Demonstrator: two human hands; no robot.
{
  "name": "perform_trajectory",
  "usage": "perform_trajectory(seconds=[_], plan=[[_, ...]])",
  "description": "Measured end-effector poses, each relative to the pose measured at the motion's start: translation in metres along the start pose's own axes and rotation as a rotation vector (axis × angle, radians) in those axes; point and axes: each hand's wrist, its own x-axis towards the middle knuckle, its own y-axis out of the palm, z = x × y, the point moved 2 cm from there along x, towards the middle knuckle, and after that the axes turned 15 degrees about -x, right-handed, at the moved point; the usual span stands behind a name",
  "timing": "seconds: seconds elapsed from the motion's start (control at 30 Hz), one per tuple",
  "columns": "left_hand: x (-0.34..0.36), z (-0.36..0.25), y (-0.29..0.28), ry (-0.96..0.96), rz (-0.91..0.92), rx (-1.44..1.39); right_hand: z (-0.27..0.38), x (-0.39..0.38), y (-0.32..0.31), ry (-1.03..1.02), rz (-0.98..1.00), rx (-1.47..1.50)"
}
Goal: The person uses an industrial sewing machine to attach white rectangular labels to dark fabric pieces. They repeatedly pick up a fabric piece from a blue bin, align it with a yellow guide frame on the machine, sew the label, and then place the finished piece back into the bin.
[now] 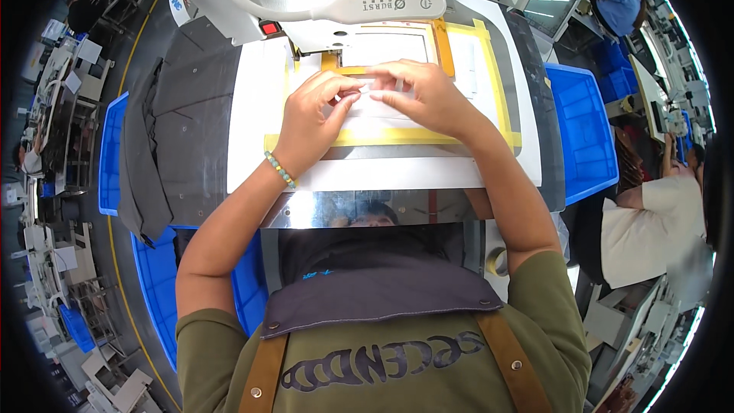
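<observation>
My left hand, wearing a beaded bracelet, and my right hand meet over the work area, thumbs and fingertips closed around a small white piece, too small to make out well. Just beyond them lies an orange frame around a white panel, under the white machine head with its hanging control strip. Beneath my hands is a white board bordered by yellow tape, on a metal table top.
Dark cloth drapes over the table's left side. Blue bins flank the table and sit below it. At right, a seated person in cream is close by; another in blue works farther back, near a monitor. More workstations line the left aisle.
</observation>
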Motion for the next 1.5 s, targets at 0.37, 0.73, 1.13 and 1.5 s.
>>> perform_trajectory(seconds=[0.37,0.73,1.13,1.5], plan=[[-0.014,-0.007,-0.04,0.134,0.23,0.553,-0.038,0.025,-0.077,0.312,0.16,-0.184],[-0.016,0.03,-0.02,-0.055,0.309,0.624,-0.05,0.078,0.014,0.362,0.437,-0.055],[-0.015,0.029,-0.02,-0.113,0.339,0.659,-0.057,0.077,0.012,0.335,0.377,-0.122],[-0.018,0.031,-0.018,-0.132,0.324,0.681,-0.072,0.065,-0.05,0.406,0.669,-0.282]])
